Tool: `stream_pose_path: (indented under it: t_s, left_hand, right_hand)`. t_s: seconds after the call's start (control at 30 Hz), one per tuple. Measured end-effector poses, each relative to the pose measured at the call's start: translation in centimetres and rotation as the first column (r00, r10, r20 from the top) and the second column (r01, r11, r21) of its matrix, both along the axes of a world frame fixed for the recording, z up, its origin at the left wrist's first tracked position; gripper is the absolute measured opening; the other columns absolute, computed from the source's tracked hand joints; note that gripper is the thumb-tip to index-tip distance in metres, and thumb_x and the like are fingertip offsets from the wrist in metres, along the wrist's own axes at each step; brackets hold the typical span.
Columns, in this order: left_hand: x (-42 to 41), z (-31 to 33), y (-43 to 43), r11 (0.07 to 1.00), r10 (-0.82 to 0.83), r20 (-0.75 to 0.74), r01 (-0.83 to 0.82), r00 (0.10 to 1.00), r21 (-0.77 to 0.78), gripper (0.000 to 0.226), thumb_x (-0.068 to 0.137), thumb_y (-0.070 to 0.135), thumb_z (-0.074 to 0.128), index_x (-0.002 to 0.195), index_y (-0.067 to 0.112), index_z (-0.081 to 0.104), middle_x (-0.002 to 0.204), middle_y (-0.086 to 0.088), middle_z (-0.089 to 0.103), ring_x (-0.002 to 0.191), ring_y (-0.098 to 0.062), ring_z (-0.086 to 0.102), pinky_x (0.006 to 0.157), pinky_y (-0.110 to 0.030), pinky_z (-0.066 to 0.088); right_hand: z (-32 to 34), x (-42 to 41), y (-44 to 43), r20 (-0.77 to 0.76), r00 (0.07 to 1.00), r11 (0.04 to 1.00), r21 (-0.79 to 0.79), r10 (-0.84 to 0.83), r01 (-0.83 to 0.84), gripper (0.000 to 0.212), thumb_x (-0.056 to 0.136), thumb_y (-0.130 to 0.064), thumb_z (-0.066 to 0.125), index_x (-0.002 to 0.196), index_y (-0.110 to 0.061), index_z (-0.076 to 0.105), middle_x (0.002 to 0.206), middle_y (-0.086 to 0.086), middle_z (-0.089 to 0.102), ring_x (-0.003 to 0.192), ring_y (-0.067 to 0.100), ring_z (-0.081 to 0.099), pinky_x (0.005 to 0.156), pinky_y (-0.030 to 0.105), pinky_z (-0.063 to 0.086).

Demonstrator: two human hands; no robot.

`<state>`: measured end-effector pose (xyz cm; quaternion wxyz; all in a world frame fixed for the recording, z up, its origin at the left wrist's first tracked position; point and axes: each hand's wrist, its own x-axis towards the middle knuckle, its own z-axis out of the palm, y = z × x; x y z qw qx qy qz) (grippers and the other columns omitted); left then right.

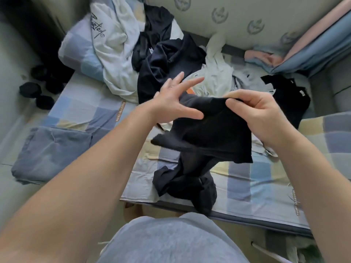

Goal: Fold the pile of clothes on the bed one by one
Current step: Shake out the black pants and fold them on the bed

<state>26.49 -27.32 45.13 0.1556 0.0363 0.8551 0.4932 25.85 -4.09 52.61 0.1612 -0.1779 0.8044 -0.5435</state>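
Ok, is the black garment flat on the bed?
No, the right hand holds the black garment up by its edge, lower end bunched on the bed.

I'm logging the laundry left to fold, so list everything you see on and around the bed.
black garment: one, black, held above the bed's near edge
dark heap: several garments, black and navy, far middle
white top: one, white, script print, over the pillow
pale garment: one, white, behind the hands
black top: one, black, right side
folded cloth: one, blue-grey, left edge
sheet: one, blue-yellow checks, covering the bed
left hand: one, fingers spread, touching the black garment
right hand: one, pinching the black garment's top edge
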Motion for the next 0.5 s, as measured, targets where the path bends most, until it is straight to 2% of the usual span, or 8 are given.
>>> stream_pose_path:
  t_s: [0.07, 0.13, 0.17, 0.23, 0.27, 0.33, 0.4, 0.5]
  left_hand:
    - [0.1, 1.1, 1.1, 0.996, -0.073, 0.019, 0.074, 0.997, -0.046, 0.048, 0.065, 0.061, 0.076, 0.110, 0.065, 0.060, 0.166, 0.018, 0.012, 0.155, -0.016, -0.003, 0.123, -0.055, 0.005]
    - [0.3, 1.6, 2.9, 0.995, -0.098, 0.083, 0.098, 0.992, -0.002, 0.013, 0.081, 0.050, 0.074, 0.092, 0.045, 0.067, 0.156, 0.008, 0.041, 0.144, -0.018, 0.036, 0.118, -0.054, 0.030]
    - [0.3, 1.6, 4.1, 0.997, -0.072, 0.097, 0.068, 0.993, 0.043, 0.008, 0.088, 0.046, 0.070, 0.088, 0.039, 0.066, 0.141, 0.000, 0.057, 0.124, -0.019, 0.057, 0.108, -0.055, 0.043]
    - [0.6, 1.6, 7.0, 0.995, 0.038, 0.072, -0.044, 0.997, 0.084, 0.014, 0.095, 0.045, 0.063, 0.089, 0.032, 0.060, 0.112, -0.011, 0.067, 0.087, -0.020, 0.063, 0.091, -0.053, 0.052]
    - [0.6, 1.7, 8.8, 0.993, 0.087, 0.032, -0.089, 0.996, 0.079, 0.017, 0.095, 0.047, 0.062, 0.090, 0.032, 0.058, 0.107, -0.013, 0.065, 0.080, -0.019, 0.061, 0.086, -0.051, 0.054]
    - [0.5, 1.7, 11.0, 0.991, 0.122, -0.022, -0.121, 0.992, 0.056, 0.021, 0.092, 0.055, 0.062, 0.090, 0.035, 0.057, 0.097, -0.008, 0.067, 0.074, -0.015, 0.061, 0.078, -0.042, 0.055]
    - [0.4, 2.4, 13.3, 0.996, 0.082, 0.006, -0.082, 0.997, 0.017, 0.026, 0.085, 0.060, 0.068, 0.090, 0.036, 0.061, 0.085, 0.004, 0.070, 0.070, -0.009, 0.067, 0.075, -0.034, 0.057]
    - [0.0, 3.2, 16.0, 0.999, -0.016, 0.085, 0.018, 0.996, -0.026, 0.022, 0.091, 0.049, 0.068, 0.093, 0.027, 0.072, 0.092, -0.005, 0.074, 0.085, -0.023, 0.071, 0.088, -0.049, 0.058]
  right_hand:
    - [0.5, -0.2, 1.7, -0.019, 1.000, 1.000, -0.008, 0.021, -0.021, 0.030, 0.097, -0.011, 0.062, 0.085, -0.032, 0.079, 0.082, -0.010, 0.073, 0.081, 0.006, 0.065, 0.074, 0.020, 0.053]
    - [0.5, -0.6, 4.1, -0.048, 0.999, 1.000, 0.001, 0.016, -0.016, 0.023, 0.095, -0.017, 0.063, 0.085, -0.031, 0.078, 0.080, -0.011, 0.072, 0.078, 0.005, 0.063, 0.071, 0.018, 0.052]
    - [0.3, -0.8, 5.4, -0.058, 0.998, 1.000, 0.002, -0.009, 0.009, 0.020, 0.094, -0.020, 0.063, 0.086, -0.031, 0.077, 0.079, -0.011, 0.071, 0.078, 0.004, 0.063, 0.070, 0.017, 0.051]
    - [-0.3, -1.4, 8.5, -0.089, 0.993, 0.996, 0.005, -0.083, 0.084, 0.015, 0.092, -0.026, 0.063, 0.086, -0.031, 0.076, 0.078, -0.013, 0.070, 0.076, 0.002, 0.062, 0.068, 0.015, 0.050]
    - [-0.6, -1.8, 10.3, -0.115, 0.986, 0.993, 0.008, -0.118, 0.120, 0.014, 0.091, -0.028, 0.064, 0.085, -0.031, 0.076, 0.078, -0.014, 0.069, 0.075, 0.001, 0.061, 0.067, 0.014, 0.048]
    - [-1.6, -2.5, 13.0, -0.133, 0.973, 0.981, 0.020, -0.191, 0.195, 0.011, 0.090, -0.034, 0.064, 0.086, -0.031, 0.075, 0.079, -0.014, 0.069, 0.076, 0.001, 0.060, 0.068, 0.017, 0.048]
    - [-2.1, -3.3, 16.6, -0.133, 0.960, 0.968, 0.006, -0.247, 0.250, 0.012, 0.088, -0.039, 0.066, 0.088, -0.030, 0.074, 0.081, -0.013, 0.070, 0.078, 0.003, 0.061, 0.070, 0.021, 0.048]
    - [-3.2, -4.2, 20.5, -0.113, 0.955, 0.959, 0.046, -0.273, 0.280, 0.008, 0.090, -0.030, 0.069, 0.084, -0.032, 0.074, 0.081, -0.012, 0.070, 0.079, 0.006, 0.062, 0.073, 0.022, 0.049]
